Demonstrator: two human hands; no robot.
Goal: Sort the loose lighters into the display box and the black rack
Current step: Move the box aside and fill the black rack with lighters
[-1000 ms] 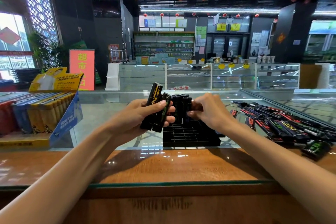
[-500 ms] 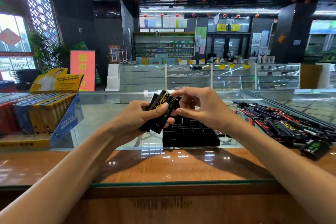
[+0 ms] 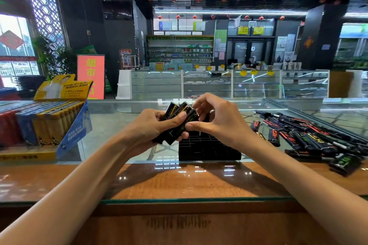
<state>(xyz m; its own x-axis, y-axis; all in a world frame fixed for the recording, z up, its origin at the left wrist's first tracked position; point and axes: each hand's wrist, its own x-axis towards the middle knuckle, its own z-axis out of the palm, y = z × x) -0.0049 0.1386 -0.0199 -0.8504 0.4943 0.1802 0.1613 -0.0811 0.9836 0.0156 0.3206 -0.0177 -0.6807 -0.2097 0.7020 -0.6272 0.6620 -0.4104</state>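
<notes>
My left hand [image 3: 151, 129] grips a small bunch of black lighters [image 3: 178, 121], held tilted above the left side of the black rack [image 3: 209, 148]. My right hand [image 3: 217, 120] pinches the rightmost lighter of that bunch between thumb and fingers. The rack stands on the glass counter; its back rows are hidden behind my hands. A heap of loose black lighters [image 3: 310, 139] lies to the right. At the far left, the yellow and blue display box [image 3: 73, 135] holds rows of red, blue and yellow lighters.
A wooden strip [image 3: 179, 183] under glass runs along the counter's near edge. One black lighter [image 3: 345, 163] lies on it at the right. Glass display cases [image 3: 219, 83] and shop shelves stand beyond the counter.
My right hand left the rack's back row and came up to the bunch in my left hand, now pinching one of its lighters. My left hand tilted the bunch toward the right.
</notes>
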